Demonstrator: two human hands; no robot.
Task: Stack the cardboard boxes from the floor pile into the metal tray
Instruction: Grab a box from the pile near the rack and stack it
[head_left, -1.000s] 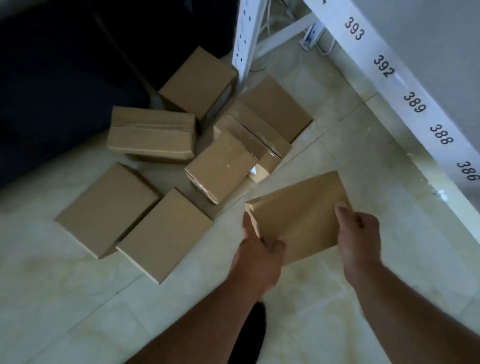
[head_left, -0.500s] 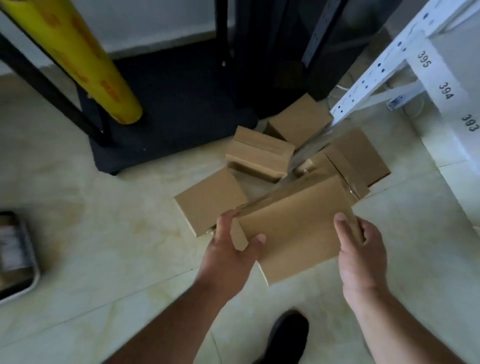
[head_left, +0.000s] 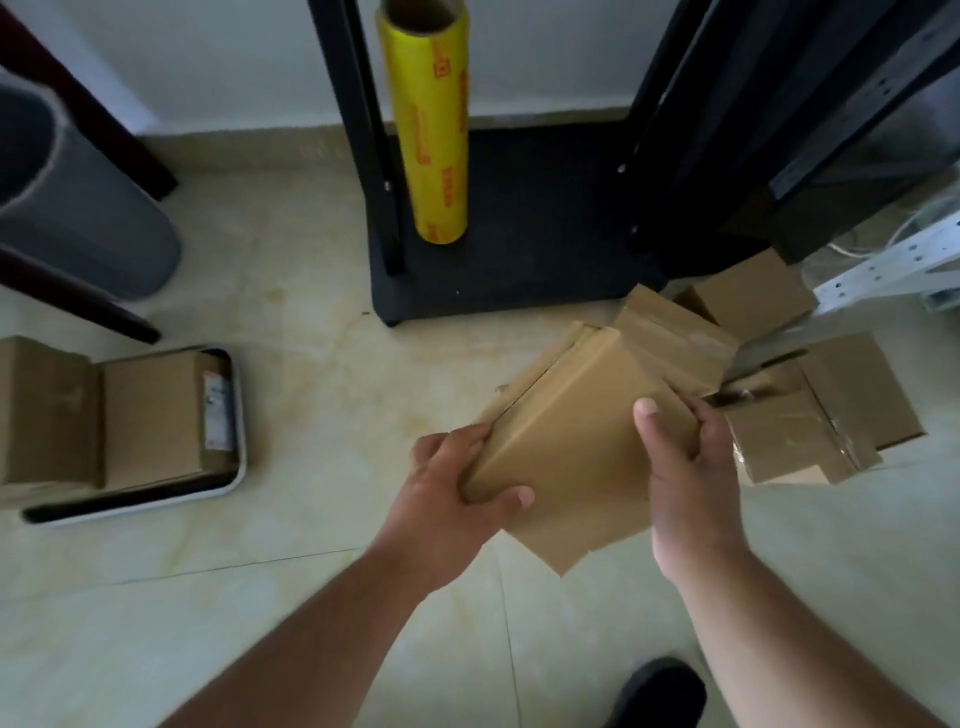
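Observation:
I hold one plain brown cardboard box (head_left: 576, 447) above the tiled floor, tilted, near the middle of the view. My left hand (head_left: 457, 499) grips its lower left corner and my right hand (head_left: 685, 478) clasps its right edge. Behind it on the right lies the floor pile of cardboard boxes (head_left: 810, 410), partly hidden by the held box. At the far left the metal tray (head_left: 236, 467) rests on the floor with two boxes (head_left: 150, 421) in it, one cut off by the frame edge.
A yellow roll of wrap (head_left: 431, 130) stands upright on a black stand base (head_left: 519, 234) at the back. A grey cylinder (head_left: 72, 208) and dark legs are at the left. White shelving (head_left: 893, 265) is at the right. My shoe (head_left: 660, 691) shows below.
My view has swung left, bringing the tray into sight. The box stays gripped in both hands and has lifted away from the pile, which now sits at the right.

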